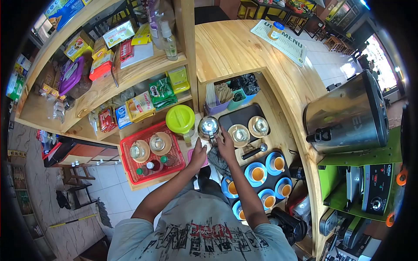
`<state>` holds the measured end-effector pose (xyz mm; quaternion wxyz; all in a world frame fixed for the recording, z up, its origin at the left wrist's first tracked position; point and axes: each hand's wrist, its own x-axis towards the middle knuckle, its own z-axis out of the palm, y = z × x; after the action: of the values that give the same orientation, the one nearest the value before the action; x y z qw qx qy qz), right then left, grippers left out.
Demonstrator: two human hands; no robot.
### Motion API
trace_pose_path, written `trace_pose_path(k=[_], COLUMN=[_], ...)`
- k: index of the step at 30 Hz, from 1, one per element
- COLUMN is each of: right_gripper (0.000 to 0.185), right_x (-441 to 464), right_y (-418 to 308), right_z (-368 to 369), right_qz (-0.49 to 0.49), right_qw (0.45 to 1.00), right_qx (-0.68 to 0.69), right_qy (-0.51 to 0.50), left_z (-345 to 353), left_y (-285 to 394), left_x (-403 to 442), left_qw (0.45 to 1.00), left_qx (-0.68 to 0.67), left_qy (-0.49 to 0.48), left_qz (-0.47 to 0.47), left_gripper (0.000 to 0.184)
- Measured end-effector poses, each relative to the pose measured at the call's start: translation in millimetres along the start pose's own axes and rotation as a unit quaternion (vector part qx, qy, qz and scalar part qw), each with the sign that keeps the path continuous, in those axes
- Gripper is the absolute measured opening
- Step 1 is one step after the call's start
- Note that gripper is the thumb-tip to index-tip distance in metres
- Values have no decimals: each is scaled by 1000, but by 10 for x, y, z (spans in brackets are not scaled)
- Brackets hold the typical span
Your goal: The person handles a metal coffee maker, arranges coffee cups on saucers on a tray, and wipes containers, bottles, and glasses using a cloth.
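Note:
Close in front of me is a small shiny round metal pot [208,125], with what looks like a handle pointing toward me. My left hand [199,154] is closed at its near left edge. On the right side, my right hand [225,143] has its fingers closed around the handle area. A dark grey cloth [216,159] hangs just below and between the hands; whether a hand grips it I cannot tell. Beside my right hand, a lidded glass on a saucer [239,135] stands on a black tray [230,117], and a metal scoop with a black handle [254,151] lies nearer me.
Several blue cups on saucers [257,174] hold a brown drink at right. At left, a red basket [126,162] carries lidded glasses and bottles, with a green lidded pitcher [180,119] behind. Shelves [143,68] hold packets. A steel urn [348,115] stands far right.

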<state>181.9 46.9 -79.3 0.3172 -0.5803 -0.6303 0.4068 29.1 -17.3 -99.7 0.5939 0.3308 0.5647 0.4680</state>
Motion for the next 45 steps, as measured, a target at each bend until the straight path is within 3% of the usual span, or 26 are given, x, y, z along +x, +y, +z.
trace_pose_path(k=[2, 3, 5, 6, 9, 14, 17, 22, 25, 33, 39, 41, 43, 45], right_gripper=[61, 61, 53, 53, 54, 47, 42, 43, 36, 38, 43, 46, 57, 67], right_x=[-234, -351, -591, -658, -865, -840, -790, -639, -572, -367, -469, -554, -706, -826], right_y=[-176, -198, -198, -229, -38, 6, 197, 125, 278, 220, -13, -25, 76, 85], right_z=[-6, -5, -15, -39, 155, 342, 471, 465, 583, 642, 390, 175, 6, -104], right_qz=[-91, -88, 7, 46, 63, 39, 19, 99, 69, 82, 91, 103, -40, 6], right_qw=[987, 988, 997, 998, 990, 992, 995, 986, 993, 990, 993, 992, 985, 980], right_qx=[-2, -1, -54, -28, -25, -25, -40, -17, 16, 28, 13, -4, -166, -198], right_qy=[132, 130, 56, -40, -120, -114, -92, -135, -90, -107, -77, -68, 36, 14], left_z=[-69, -118, -213, -234, -228, -237, -330, -523, -550, -528, -415, -317, -264, -237], left_y=[176, 195, 172, 149, 94, 155, 28, -186, -133, -159, -50, 176, 140, 63], left_x=[-182, -233, -327, -361, -475, -578, -563, -482, -441, -311, -520, -675, -679, -590], left_qw=[995, 994, 987, 987, 976, 938, 943, 956, 965, 971, 912, 940, 932, 959], left_qx=[85, 85, 148, 148, 217, 335, 325, 290, 261, 235, 398, 322, 338, 251], left_qy=[39, 41, 25, 24, 10, -29, -26, -17, -14, 29, 71, 24, 17, -132], left_qz=[-44, -47, -50, -52, -29, -85, -69, -31, -11, 16, 73, 111, 129, 24], left_gripper=[73, 73, 76, 76, 79, 82, 81, 76, 74, 77, 80, 80, 73, 67])
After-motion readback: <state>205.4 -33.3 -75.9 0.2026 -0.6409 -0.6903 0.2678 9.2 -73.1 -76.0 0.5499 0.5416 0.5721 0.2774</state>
